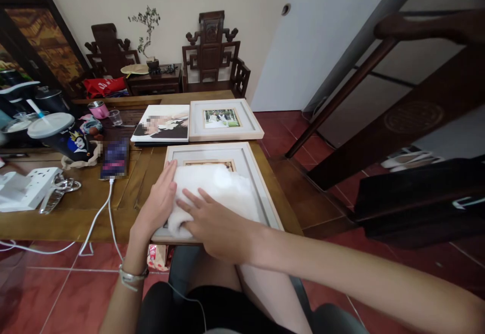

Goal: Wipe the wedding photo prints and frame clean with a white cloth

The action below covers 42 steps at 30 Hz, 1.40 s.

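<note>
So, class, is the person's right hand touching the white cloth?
Touching. The head view shows it: the right hand lies with spread fingers on the white cloth, no gap visible.

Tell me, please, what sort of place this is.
Probably a home's living room: carved wooden chairs, a potted plant between them, and a framed photo on the wooden table.

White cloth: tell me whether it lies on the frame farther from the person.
No, the white cloth lies on the nearer frame, with the right hand on it.
</note>
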Motion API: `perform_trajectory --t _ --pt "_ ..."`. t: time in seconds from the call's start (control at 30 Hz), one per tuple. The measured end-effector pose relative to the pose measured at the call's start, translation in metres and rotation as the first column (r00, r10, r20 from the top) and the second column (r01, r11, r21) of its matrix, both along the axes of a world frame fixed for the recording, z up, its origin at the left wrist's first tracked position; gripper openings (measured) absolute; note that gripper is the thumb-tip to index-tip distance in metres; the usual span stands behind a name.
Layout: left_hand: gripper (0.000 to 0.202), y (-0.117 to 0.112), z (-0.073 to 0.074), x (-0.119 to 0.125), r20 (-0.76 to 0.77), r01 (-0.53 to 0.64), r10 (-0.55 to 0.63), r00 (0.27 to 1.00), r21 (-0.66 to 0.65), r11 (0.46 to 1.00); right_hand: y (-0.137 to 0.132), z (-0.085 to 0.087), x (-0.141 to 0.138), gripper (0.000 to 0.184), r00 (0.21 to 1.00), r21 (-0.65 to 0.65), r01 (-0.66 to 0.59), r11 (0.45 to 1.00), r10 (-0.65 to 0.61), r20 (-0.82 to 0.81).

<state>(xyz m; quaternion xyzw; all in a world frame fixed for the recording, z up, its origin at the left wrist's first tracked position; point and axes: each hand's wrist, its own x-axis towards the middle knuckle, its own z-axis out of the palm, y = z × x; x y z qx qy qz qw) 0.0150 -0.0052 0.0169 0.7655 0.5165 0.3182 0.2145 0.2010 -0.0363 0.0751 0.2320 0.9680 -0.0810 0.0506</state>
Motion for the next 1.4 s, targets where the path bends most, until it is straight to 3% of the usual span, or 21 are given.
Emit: perform_trajectory --t 0.13,0.33,0.43,0.57,0.7,0.8,0.97,1.07,1.13,1.27,1.4 --pt "0.051 0.006 -0.007 0.001 -0.109 -0.062 0.061 0.992 -0.008 0.998 -0.015 0.007 0.034 0.045 0.994 -0.149 0.104 0.983 -0.106 -0.006" --pt "0.044 0.008 -0.014 0.001 -0.111 -0.073 0.081 0.991 0.069 0.995 -0.025 0.021 0.084 0.043 0.963 -0.126 0.266 0.956 -0.268 0.001" --pt "0.044 0.008 -0.015 0.002 -0.112 -0.083 0.091 0.99 0.074 0.994 -0.023 0.021 0.074 0.035 0.971 -0.088 0.235 0.968 -0.237 -0.023" --pt "0.045 0.01 -0.017 0.0 -0.098 -0.07 0.081 0.992 0.107 0.992 -0.011 0.008 0.032 0.024 0.994 -0.054 0.099 0.994 -0.102 -0.049" --pt "0.045 0.012 -0.017 -0.004 -0.119 -0.036 0.05 0.992 0.116 0.993 -0.004 -0.004 0.005 0.028 0.997 0.016 0.016 1.0 -0.015 -0.073" --pt "0.045 0.014 -0.018 -0.006 -0.127 -0.006 0.025 0.992 0.15 0.989 -0.009 0.0 0.019 0.031 0.999 -0.016 0.043 0.999 -0.043 -0.027" --pt "0.044 0.015 -0.021 -0.006 -0.117 -0.004 0.026 0.993 0.189 0.982 -0.02 0.028 0.073 0.033 0.974 -0.096 0.226 0.969 -0.228 -0.005" --pt "0.045 0.014 -0.021 -0.005 -0.122 -0.008 0.031 0.992 0.191 0.981 -0.024 0.037 0.083 0.036 0.962 -0.146 0.26 0.955 -0.269 -0.051" --pt "0.046 0.014 -0.02 -0.004 -0.124 -0.006 0.031 0.992 0.194 0.981 -0.024 0.031 0.073 0.037 0.975 -0.153 0.176 0.972 -0.194 -0.109" --pt "0.047 0.013 -0.017 -0.005 -0.143 0.003 0.021 0.99 0.165 0.986 -0.018 0.004 0.037 0.032 0.985 -0.102 -0.007 0.995 -0.01 -0.172" --pt "0.047 0.013 -0.016 -0.007 -0.148 0.017 0.007 0.989 0.163 0.986 -0.017 -0.005 0.03 0.029 0.982 -0.095 0.001 0.996 -0.019 -0.187"
